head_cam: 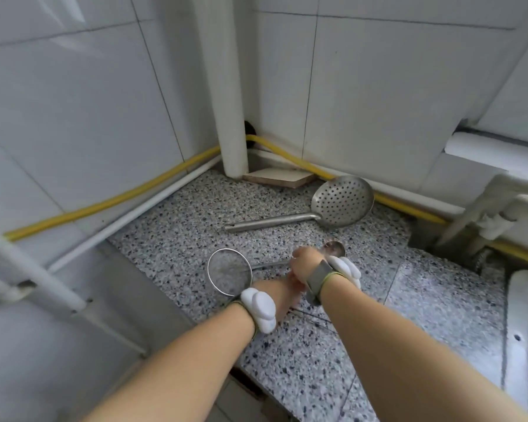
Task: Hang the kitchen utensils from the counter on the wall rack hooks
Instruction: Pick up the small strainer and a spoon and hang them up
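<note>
Three metal utensils lie flat on the speckled worktop [317, 376] in the tiled corner. The mesh strainer [230, 272] rests nearest the left hand [282, 292], its round basket to the left and its thin handle running right, beneath both hands. A ladle [334, 248] shows only its bowl just beyond the right hand [306, 263]; its handle is hidden by that hand. The perforated skimmer [342, 200] lies apart, farther back near the wall, with its tubular handle pointing left. Both hands meet over the point where the strainer handle and the ladle handle appear to cross, probably to separate or gather the handles before lifting. The right hand is curled downward over the handles, and its fingers [299, 254] appear closed, though what they hold cannot be confirmed. The left hand is largely covered by the right wrist, so its fingers' state cannot be determined. Each wrist carries a white padded band. A yellow hose [104, 205] runs along the wall base behind the worktop. No wall rack is visible, so hanging has evidently not begun for these utensils.
</note>
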Demonstrator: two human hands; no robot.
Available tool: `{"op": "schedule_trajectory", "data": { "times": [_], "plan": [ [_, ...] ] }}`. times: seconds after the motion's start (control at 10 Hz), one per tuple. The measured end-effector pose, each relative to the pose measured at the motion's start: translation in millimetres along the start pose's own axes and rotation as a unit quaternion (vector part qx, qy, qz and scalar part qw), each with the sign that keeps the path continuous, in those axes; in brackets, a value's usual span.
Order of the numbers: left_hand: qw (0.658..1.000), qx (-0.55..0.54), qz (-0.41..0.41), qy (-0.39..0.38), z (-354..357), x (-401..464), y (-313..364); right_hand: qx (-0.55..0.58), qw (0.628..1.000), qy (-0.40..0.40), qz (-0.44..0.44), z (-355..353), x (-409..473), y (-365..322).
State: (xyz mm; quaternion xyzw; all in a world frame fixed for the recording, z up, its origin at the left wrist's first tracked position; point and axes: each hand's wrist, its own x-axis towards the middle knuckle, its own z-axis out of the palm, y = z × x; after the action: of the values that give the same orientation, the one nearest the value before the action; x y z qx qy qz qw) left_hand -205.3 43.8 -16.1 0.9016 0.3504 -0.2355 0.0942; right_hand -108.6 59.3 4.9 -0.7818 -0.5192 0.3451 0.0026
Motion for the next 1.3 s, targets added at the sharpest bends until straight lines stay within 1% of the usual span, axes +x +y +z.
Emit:
{"op": "schedule_trajectory", "data": {
  "times": [0.1, 0.2, 0.3, 0.4, 0.5, 0.7, 0.8, 0.9, 1.0, 1.1, 1.2, 1.3],
  "plan": [
    [0.997, 0.073, -0.002, 0.003, -4.9, 2.7, 5.3, -0.126, 0.991, -0.038, -0.022, -2.2, 0.2, -0.8],
    [0.993, 0.114, -0.005, 0.008, 2.3, 4.8, 7.9, -0.198, 0.978, -0.050, -0.049, -6.2, -3.9, -1.5],
    [0.990, 0.131, -0.007, 0.045, 11.2, 2.3, 8.2, -0.281, 0.955, -0.057, -0.072, -7.4, -5.2, 0.9],
    [0.988, 0.137, -0.020, 0.063, 15.8, 0.0, 8.4, -0.327, 0.942, -0.031, -0.063, -6.5, -11.2, 8.9],
    [0.988, 0.132, -0.030, 0.077, 21.5, -2.6, 9.5, -0.342, 0.938, -0.013, -0.057, -6.1, -17.0, 17.7],
    [0.991, 0.073, -0.017, 0.110, 16.2, -12.2, 2.9, -0.295, 0.955, -0.004, -0.017, -7.1, -24.2, 24.5],
    [0.990, 0.074, -0.018, 0.116, 8.3, -18.8, -4.2, -0.241, 0.970, -0.003, -0.022, 1.3, -16.7, 28.1],
    [0.992, 0.074, -0.025, 0.101, 0.7, -27.1, -16.1, -0.204, 0.979, 0.022, -0.007, 4.1, -8.6, 27.6],
    [0.993, 0.057, -0.032, 0.099, -4.8, -34.0, -26.6, -0.008, 0.997, 0.072, 0.015, 5.9, -1.0, 26.9],
    [0.991, 0.052, -0.051, 0.110, -7.6, -44.8, -36.9, -0.030, 0.998, 0.047, -0.003, 11.4, 7.5, 23.0],
    [0.991, 0.038, -0.071, 0.105, -11.9, -52.9, -45.7, -0.042, 0.999, 0.023, -0.003, 6.6, 5.0, 11.6],
    [0.987, 0.005, -0.100, 0.128, -19.5, -71.4, -50.4, -0.037, 0.998, 0.024, -0.037, -8.5, -12.9, -3.2]
  ]
}}
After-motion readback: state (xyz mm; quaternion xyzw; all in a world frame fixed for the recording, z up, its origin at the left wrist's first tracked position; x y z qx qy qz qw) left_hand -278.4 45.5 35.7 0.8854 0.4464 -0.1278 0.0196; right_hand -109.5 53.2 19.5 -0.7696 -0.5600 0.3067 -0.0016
